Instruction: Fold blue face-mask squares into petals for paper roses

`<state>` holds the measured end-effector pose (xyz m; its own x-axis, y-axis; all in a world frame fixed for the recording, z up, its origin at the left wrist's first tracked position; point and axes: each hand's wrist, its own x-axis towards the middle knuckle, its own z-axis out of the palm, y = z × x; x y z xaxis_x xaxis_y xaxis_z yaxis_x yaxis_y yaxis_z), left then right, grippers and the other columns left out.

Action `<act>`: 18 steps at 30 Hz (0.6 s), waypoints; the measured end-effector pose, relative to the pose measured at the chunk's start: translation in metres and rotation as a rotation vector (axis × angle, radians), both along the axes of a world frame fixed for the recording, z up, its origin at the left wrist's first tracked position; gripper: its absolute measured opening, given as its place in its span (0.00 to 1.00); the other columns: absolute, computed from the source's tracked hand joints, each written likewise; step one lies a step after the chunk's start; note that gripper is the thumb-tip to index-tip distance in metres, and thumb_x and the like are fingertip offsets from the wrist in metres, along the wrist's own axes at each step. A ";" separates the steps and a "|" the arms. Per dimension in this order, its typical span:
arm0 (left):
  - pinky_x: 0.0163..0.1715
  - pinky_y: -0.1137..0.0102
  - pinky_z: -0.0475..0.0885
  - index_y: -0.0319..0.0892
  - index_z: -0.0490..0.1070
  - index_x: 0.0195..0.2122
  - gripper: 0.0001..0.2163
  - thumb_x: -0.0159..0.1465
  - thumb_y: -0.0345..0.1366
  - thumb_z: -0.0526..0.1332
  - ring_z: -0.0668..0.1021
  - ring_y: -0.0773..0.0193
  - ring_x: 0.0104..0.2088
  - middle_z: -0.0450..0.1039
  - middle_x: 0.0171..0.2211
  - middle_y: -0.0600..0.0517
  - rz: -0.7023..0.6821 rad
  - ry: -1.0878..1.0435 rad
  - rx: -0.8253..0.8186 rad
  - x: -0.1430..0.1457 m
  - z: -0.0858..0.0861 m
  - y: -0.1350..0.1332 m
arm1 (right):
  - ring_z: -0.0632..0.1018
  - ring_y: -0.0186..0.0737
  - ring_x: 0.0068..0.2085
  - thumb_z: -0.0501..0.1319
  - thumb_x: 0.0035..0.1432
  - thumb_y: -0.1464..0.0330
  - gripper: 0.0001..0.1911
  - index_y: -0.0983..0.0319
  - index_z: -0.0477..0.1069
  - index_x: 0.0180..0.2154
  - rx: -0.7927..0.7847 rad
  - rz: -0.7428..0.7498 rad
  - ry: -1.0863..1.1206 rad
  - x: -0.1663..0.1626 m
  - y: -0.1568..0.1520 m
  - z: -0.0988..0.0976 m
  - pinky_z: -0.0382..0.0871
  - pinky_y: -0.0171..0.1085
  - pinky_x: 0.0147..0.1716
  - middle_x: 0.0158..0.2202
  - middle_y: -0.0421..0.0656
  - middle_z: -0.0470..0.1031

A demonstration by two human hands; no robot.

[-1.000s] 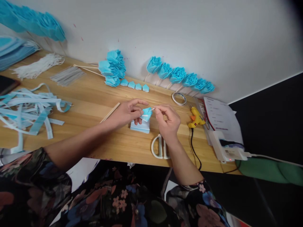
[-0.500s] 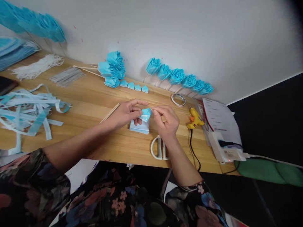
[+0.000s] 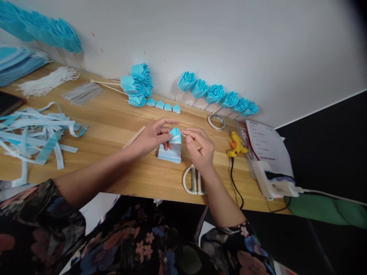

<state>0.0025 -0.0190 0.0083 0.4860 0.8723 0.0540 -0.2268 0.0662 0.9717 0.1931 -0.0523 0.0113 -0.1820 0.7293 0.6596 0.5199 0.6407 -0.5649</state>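
Head view: the blue folded piece [image 3: 175,134] is held just above the blue stack [image 3: 170,153] on the table [image 3: 114,122]. It is pinched by the left hand [image 3: 153,137], and its right edge is pinched by the right hand [image 3: 200,151]. Print on the paper sheet [image 3: 268,143] is too small to be read.

The wooden desk [image 3: 114,126] carries loose blue and white paper strips [image 3: 37,133] at the left, white strings [image 3: 47,82] and grey wires [image 3: 83,93] behind them. A stack of blue paper [image 3: 170,153] lies mid-desk with a wooden stick [image 3: 134,136] to its left. White scissors [image 3: 193,179] lie at the front edge, a tape roll [image 3: 216,121] and a yellow glue gun [image 3: 236,144] to the right.
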 end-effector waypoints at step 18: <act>0.17 0.77 0.67 0.38 0.65 0.54 0.20 0.60 0.26 0.60 0.76 0.69 0.19 0.73 0.21 0.59 -0.012 0.039 0.059 0.000 -0.003 0.000 | 0.78 0.35 0.34 0.64 0.59 0.63 0.06 0.56 0.75 0.39 -0.476 -0.018 0.516 -0.003 0.005 -0.006 0.73 0.34 0.31 0.34 0.39 0.80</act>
